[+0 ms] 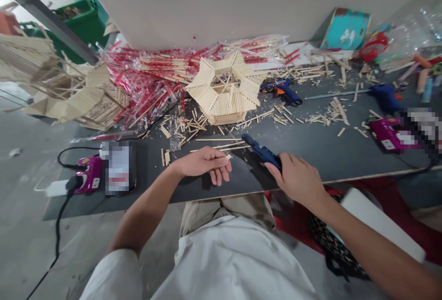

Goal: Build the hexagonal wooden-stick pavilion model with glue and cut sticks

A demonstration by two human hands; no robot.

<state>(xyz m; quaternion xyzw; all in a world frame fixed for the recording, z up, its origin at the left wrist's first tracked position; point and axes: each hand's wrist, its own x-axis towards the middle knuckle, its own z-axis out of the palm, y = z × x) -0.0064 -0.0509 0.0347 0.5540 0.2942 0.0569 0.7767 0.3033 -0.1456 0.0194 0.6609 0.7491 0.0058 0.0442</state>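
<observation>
My right hand (299, 178) is wrapped round a dark blue glue gun (259, 147), whose nozzle points up and to the left over the table. My left hand (207, 164) is closed in a pinch, and a short piece of wooden stick (228, 157) pokes out between thumb and forefinger. Just beyond the hands, a few long thin wooden sticks (218, 140) lie on the dark tabletop (152, 171). Behind them stands a star-shaped structure of pale sticks (230, 100) with an opening in its middle, touched by neither hand.
Red-and-clear wrapped sticks (145, 74) heap up at the back left, beside another stick structure (79, 93). Two blue glue guns (288, 94) (385, 96) lie to the right among stick scraps. A phone (119, 169) and purple power strip (89, 173) sit front left.
</observation>
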